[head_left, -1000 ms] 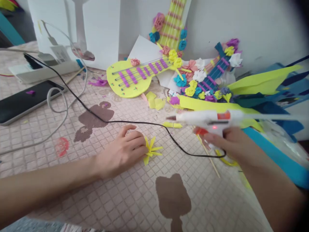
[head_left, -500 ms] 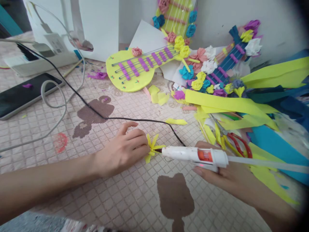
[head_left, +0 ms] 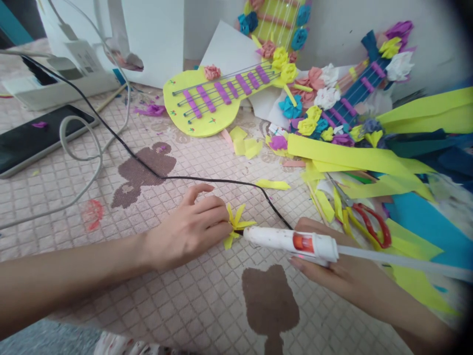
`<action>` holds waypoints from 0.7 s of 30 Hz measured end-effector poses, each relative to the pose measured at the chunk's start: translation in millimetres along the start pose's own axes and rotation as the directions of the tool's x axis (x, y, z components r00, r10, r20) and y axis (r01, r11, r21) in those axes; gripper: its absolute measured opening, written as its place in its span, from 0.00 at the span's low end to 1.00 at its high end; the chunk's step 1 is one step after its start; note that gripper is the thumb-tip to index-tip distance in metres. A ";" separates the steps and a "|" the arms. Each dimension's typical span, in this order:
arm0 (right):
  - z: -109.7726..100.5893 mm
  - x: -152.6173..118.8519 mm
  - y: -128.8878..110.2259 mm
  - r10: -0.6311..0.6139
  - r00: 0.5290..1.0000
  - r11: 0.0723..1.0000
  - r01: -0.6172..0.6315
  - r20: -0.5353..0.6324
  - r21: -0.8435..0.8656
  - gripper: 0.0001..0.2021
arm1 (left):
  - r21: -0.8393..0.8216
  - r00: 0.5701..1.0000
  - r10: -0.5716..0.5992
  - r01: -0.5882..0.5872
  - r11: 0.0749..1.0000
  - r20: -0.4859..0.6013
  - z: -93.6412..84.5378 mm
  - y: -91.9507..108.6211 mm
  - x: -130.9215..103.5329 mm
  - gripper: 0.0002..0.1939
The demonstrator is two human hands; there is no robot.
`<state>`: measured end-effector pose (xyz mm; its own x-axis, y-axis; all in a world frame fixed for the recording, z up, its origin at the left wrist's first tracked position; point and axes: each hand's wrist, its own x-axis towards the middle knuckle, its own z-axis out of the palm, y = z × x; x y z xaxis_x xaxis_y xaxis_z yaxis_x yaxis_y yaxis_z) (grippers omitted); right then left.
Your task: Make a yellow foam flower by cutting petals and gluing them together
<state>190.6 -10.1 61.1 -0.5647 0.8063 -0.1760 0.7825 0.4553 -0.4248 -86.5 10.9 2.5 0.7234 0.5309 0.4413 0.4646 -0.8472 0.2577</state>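
Note:
My right hand [head_left: 332, 261] is wrapped round a white hot glue gun [head_left: 273, 238], with a long glue stick [head_left: 391, 261] poking out of its back. Its dark nozzle tip reaches the middle of a yellow paper flower [head_left: 237, 217] on the tablecloth. The fingertips of my left hand [head_left: 195, 229] are closed on the flower's left side, the index finger raised and bent. My fingers hide part of the flower. Whether glue is coming out cannot be seen.
A black cord [head_left: 207, 179] crosses the tablecloth to the gun. Behind it lies a yellow paper guitar [head_left: 207, 123], with a blue flowered one [head_left: 347, 106] to its right. Red-handled scissors [head_left: 373, 224] rest among paper strips. At left are a phone [head_left: 40, 138] and a power strip [head_left: 84, 86].
The glue gun has shifted slightly left, its nozzle now further over the flower's centre. My left hand keeps its hold almost unmoved. The camera view has shifted a little.

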 end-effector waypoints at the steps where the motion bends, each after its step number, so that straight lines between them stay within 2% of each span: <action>1: 0.1 -0.4 0.1 0.005 1.000 1.000 -0.005 0.007 -0.004 0.09 | 0.001 1.000 0.000 0.000 1.000 0.000 0.1 0.1 0.0 0.08; 10: -1.2 -1.0 -3.2 0.007 1.000 0.999 -0.005 0.030 -0.046 0.08 | 0.001 1.000 -0.010 0.010 1.000 0.024 0.6 0.4 0.0 0.09; 21: -0.1 0.6 -4.6 0.007 1.000 1.000 -0.007 0.002 -0.024 0.10 | 0.001 1.000 -0.007 0.007 1.000 0.018 -0.2 0.7 0.3 0.10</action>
<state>186.6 -11.6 63.1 -0.5595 0.8089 -0.1806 0.7926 0.4584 -0.4020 -86.0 10.5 3.0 0.7292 0.5369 0.4244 0.4698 -0.8436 0.2600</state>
